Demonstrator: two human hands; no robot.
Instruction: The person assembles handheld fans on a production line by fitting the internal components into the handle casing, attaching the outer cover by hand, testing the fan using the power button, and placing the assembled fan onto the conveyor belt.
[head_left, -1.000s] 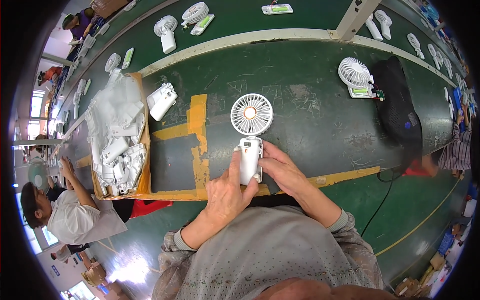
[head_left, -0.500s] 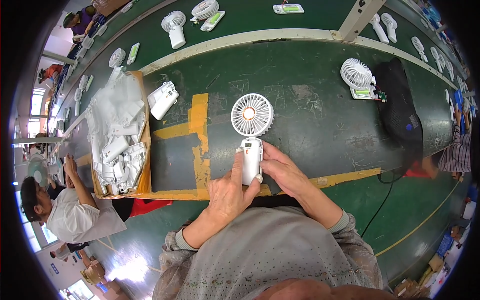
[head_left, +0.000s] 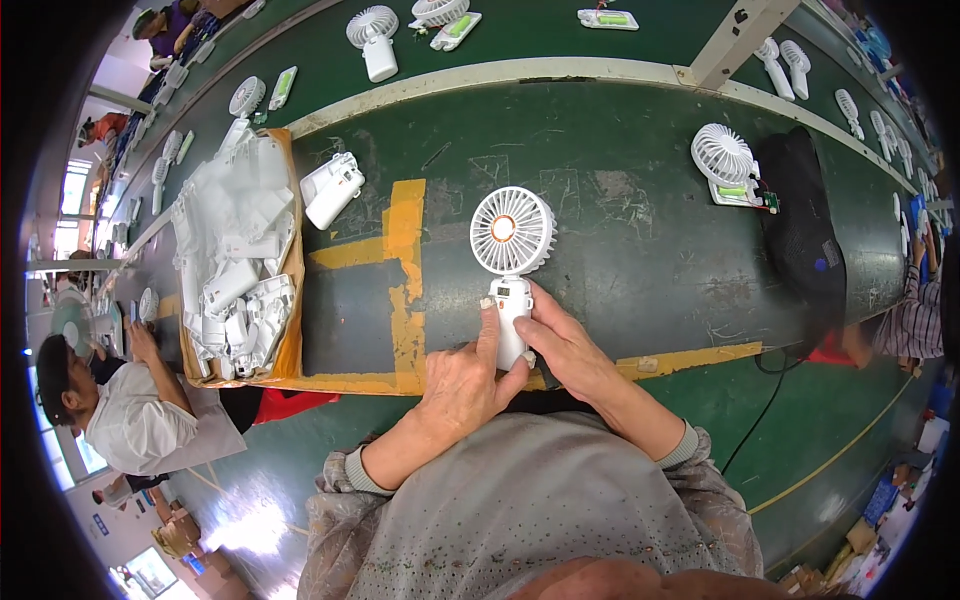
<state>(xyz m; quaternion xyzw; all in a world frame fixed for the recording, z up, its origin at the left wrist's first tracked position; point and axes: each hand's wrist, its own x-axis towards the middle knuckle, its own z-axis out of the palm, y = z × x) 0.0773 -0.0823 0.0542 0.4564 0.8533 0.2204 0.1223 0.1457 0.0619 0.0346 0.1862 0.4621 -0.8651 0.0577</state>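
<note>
A white handheld fan (head_left: 512, 232) with an orange ring at its hub lies on the bench in front of me, its round head pointing away. My left hand (head_left: 462, 385) grips the left side of the handle, index finger along its edge and thumb at the lower end. Small pale coverings show on that index finger and thumb. From the right, my right hand (head_left: 572, 350) holds the handle, with its thumb on the front face and its other fingers partly hidden behind. A small dark window shows near the top of the handle (head_left: 513, 315).
A carton (head_left: 292, 330) of white plastic parts and clear bags stands at the left. White casings (head_left: 332, 190) lie beside it. An opened fan (head_left: 725, 160) sits at the right by a black cloth-like item (head_left: 800, 220). Several fans lie beyond the metal rail (head_left: 600, 70). A person (head_left: 140, 415) sits at the left.
My right thumb has moved from the handle's side onto its front face. The fan has shifted slightly right in view, and the whole view has turned a little.
</note>
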